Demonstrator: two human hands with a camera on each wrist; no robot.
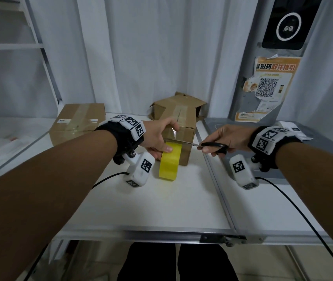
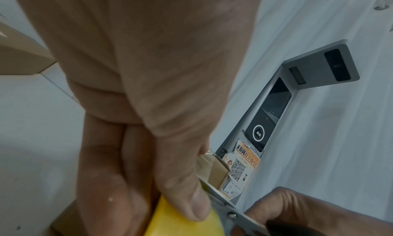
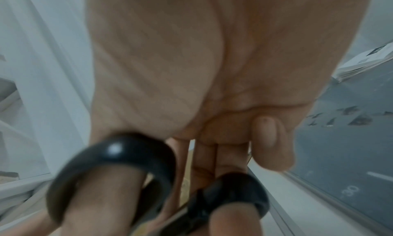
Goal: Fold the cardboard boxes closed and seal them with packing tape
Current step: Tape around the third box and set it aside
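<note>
Yellow packing tape, on a roll [image 1: 169, 162], stands on edge on the white table [image 1: 161, 203], against the near face of a small cardboard box [image 1: 181, 134]. The left hand [image 1: 159, 136] grips the roll from above: the thumb [image 2: 187, 189] presses on the yellow rim, and the other fingers curl over the near top edge of the box, where a clear strip of tape [image 1: 172, 133] runs from the roll up onto the box top. The right hand [image 1: 226, 138] holds black-handled scissors [image 1: 204, 146], with the thumb through one handle loop [image 3: 119, 169] and a finger through the other loop; the remaining fingers are curled. The scissor blades point left and lie across the clear strip, just above the roll. Whether the blades are closed on the strip cannot be determined. The flaps of this box are folded down, with tape along the centre seam. A second, flatter cardboard box [image 1: 78, 122] lies at the far left of the table, well apart from the first, with tape across its top. A grey kiosk panel [image 1: 271, 63] bearing an orange QR-code notice [image 1: 267, 88] stands behind the right side of the table.
</note>
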